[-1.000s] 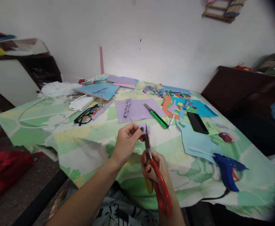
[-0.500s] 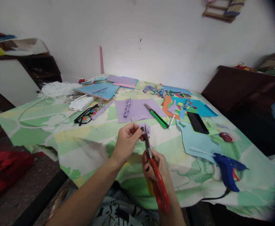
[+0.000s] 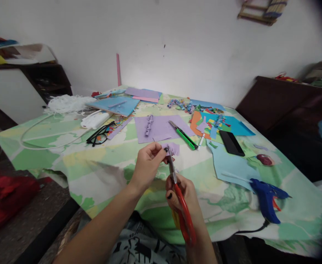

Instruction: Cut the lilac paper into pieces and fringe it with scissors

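My left hand (image 3: 147,167) is closed in a pinch on a small lilac paper piece (image 3: 173,148), held above the near part of the table. My right hand (image 3: 183,195) is wrapped round the red and yellow handles of a pair of scissors (image 3: 178,196). The scissor blades point up and away, and their tips meet the lower left edge of the paper piece.
A table with a green patterned cloth (image 3: 94,165) carries a lilac sheet (image 3: 161,128), a green utility knife (image 3: 184,136), black glasses (image 3: 100,135), a black phone (image 3: 231,143), a blue glue gun (image 3: 267,198), blue sheets and coloured scraps. A dark cabinet (image 3: 282,106) stands at the right.
The scissor blades have closed a little further along the lilac piece and tilted slightly left. The piece now shows more to the right of the blades. Both hands stay in place.
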The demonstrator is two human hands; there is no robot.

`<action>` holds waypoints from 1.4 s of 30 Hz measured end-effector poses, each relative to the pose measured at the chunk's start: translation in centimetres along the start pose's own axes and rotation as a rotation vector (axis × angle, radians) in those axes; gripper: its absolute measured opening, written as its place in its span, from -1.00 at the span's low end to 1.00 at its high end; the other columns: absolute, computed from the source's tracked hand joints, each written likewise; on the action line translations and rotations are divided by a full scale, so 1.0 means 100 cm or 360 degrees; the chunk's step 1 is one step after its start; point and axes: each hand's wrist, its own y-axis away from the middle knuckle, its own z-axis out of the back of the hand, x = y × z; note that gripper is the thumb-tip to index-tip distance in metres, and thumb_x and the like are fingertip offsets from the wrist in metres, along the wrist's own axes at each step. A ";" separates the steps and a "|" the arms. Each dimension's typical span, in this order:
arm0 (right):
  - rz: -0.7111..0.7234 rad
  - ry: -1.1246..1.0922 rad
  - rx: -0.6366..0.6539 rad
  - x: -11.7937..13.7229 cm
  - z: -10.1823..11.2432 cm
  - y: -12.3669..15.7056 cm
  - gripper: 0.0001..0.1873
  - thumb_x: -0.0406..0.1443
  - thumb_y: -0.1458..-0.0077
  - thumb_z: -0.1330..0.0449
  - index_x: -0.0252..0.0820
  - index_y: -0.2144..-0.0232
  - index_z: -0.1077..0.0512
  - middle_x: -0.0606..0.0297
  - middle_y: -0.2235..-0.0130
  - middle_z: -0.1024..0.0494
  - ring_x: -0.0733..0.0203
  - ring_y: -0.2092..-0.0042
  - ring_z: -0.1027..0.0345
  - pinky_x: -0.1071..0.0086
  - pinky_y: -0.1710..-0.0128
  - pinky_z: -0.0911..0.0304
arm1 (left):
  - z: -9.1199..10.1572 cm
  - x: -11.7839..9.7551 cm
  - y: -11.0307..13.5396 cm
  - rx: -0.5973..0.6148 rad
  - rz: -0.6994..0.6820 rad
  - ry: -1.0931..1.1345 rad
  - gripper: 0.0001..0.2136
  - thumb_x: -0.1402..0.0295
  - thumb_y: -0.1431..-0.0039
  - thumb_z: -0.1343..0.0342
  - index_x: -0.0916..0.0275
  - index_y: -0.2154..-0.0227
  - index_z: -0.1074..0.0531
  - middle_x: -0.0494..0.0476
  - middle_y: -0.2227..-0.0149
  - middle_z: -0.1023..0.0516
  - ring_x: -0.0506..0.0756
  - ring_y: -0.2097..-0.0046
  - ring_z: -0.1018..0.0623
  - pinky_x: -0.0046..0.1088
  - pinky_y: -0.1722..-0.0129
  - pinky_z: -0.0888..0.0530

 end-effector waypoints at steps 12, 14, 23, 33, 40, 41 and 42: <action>0.0022 -0.0015 -0.0003 0.000 -0.001 0.001 -0.57 -0.09 0.15 -0.38 -0.19 0.49 -0.24 0.55 0.61 -0.09 0.49 0.63 0.18 0.53 0.68 0.23 | 0.000 0.000 0.000 -0.0002 0.0011 0.0038 -0.88 0.46 -0.07 -0.13 0.29 0.54 -0.33 -0.03 0.50 -0.42 -0.02 0.43 -0.51 -0.45 0.33 -0.48; 0.0030 -0.0024 0.0003 0.000 -0.001 0.001 -0.58 -0.12 0.15 -0.39 -0.19 0.49 -0.24 0.55 0.61 -0.09 0.49 0.63 0.18 0.53 0.68 0.23 | 0.000 0.000 0.000 0.0003 0.0020 0.0062 -0.87 0.46 -0.06 -0.14 0.29 0.54 -0.32 -0.03 0.50 -0.43 -0.02 0.43 -0.52 -0.45 0.34 -0.48; 0.0062 -0.0041 -0.0002 -0.001 -0.001 0.000 -0.58 -0.09 0.12 -0.37 -0.20 0.49 -0.25 0.54 0.59 -0.10 0.49 0.63 0.18 0.53 0.68 0.22 | 0.000 -0.002 0.002 0.0018 0.0022 0.0164 -0.90 0.45 -0.04 -0.14 0.27 0.51 -0.33 -0.05 0.49 -0.40 0.00 0.42 -0.52 -0.41 0.35 -0.49; 0.0085 -0.0120 0.0089 -0.007 0.006 0.001 -0.51 0.05 0.15 -0.35 -0.19 0.45 -0.28 0.51 0.58 -0.13 0.46 0.61 0.13 0.52 0.68 0.20 | 0.002 0.000 0.002 0.0008 0.0040 0.0057 -0.88 0.47 -0.04 -0.13 0.25 0.53 -0.31 -0.05 0.53 -0.40 -0.01 0.46 -0.51 -0.51 0.42 -0.38; 0.0083 -0.0128 0.0067 -0.012 0.007 -0.001 -0.53 0.01 0.15 -0.36 -0.19 0.46 -0.29 0.49 0.55 -0.16 0.48 0.62 0.12 0.51 0.68 0.18 | 0.000 -0.001 0.001 0.0011 0.0052 0.0059 -0.86 0.45 -0.03 -0.15 0.26 0.55 -0.30 -0.08 0.55 -0.37 -0.06 0.50 -0.45 -0.52 0.42 -0.38; 0.0079 -0.0130 0.0064 -0.014 0.007 -0.002 -0.54 0.00 0.16 -0.37 -0.19 0.46 -0.29 0.48 0.54 -0.17 0.47 0.61 0.11 0.50 0.68 0.18 | 0.000 -0.001 0.001 0.0007 0.0056 0.0061 -0.86 0.45 -0.02 -0.16 0.26 0.55 -0.30 -0.08 0.56 -0.36 -0.05 0.50 -0.46 -0.52 0.42 -0.38; 0.0072 -0.0127 0.0058 -0.014 0.008 -0.003 -0.54 0.00 0.16 -0.37 -0.19 0.47 -0.29 0.47 0.53 -0.17 0.47 0.61 0.11 0.50 0.68 0.18 | 0.000 -0.001 0.001 0.0002 0.0060 0.0063 -0.85 0.45 -0.02 -0.16 0.25 0.56 -0.30 -0.08 0.56 -0.36 -0.04 0.50 -0.47 -0.52 0.42 -0.39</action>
